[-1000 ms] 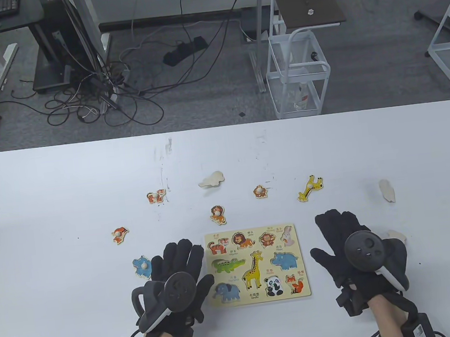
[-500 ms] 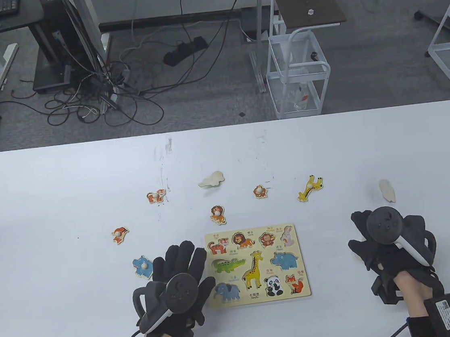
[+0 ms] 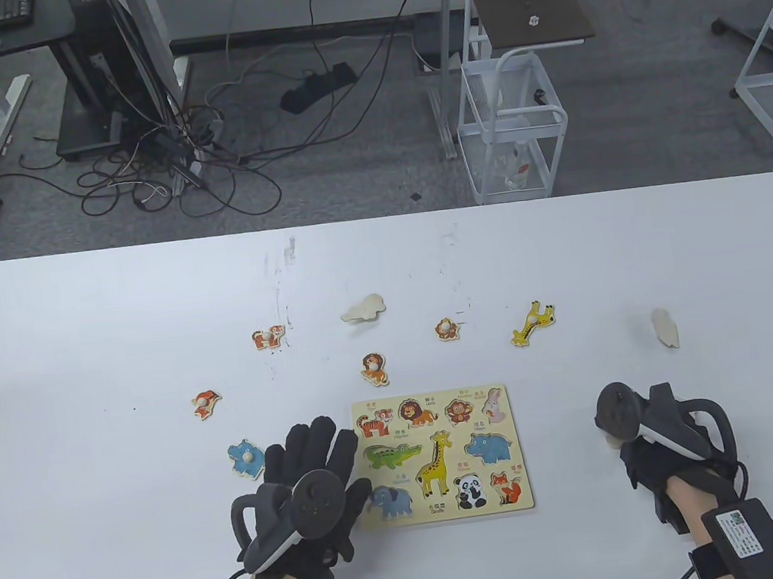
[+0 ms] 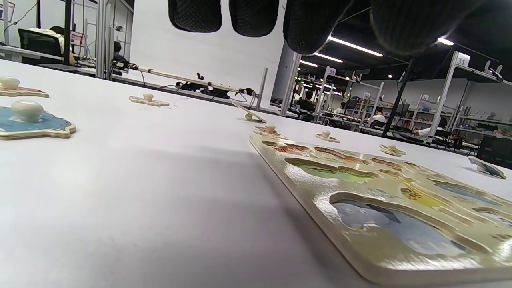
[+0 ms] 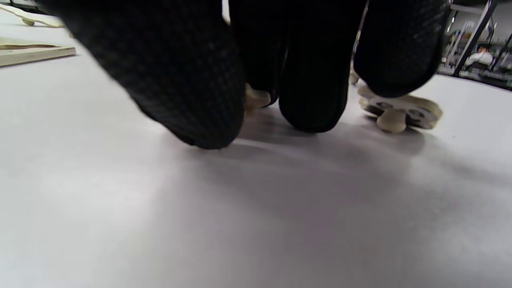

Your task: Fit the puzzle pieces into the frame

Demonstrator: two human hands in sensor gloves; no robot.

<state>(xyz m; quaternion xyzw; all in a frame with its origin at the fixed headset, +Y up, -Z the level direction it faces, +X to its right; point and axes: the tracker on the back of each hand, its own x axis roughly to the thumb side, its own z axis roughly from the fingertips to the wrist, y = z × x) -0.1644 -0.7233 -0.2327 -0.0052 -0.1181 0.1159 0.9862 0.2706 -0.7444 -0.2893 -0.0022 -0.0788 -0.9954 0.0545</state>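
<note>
The wooden puzzle frame (image 3: 435, 395) lies at the table's near middle, with its animal-shaped recesses unfilled; it also shows in the left wrist view (image 4: 304, 188). My left hand (image 3: 318, 450) lies flat and spread at the frame's left edge, holding nothing. My right hand (image 3: 617, 432) is curled to the right of the frame, and its fingers (image 5: 312, 80) grip a face-down puzzle piece (image 5: 400, 109) with the knob pointing down, just off the table. In the table view the tracker hides most of that piece.
Loose pieces lie beyond and left of the frame: hippo (image 3: 245, 457), fox (image 3: 205, 402), tiger (image 3: 269, 337), lion (image 3: 373, 368), monkey (image 3: 446, 329), giraffe (image 3: 533, 323). Face-down pieces lie at the back (image 3: 363, 308) and at the right (image 3: 665, 327).
My right hand moved right onto the face-down piece beside the frame, then curled around it and turned onto its side. My left hand stayed at the frame's left edge.
</note>
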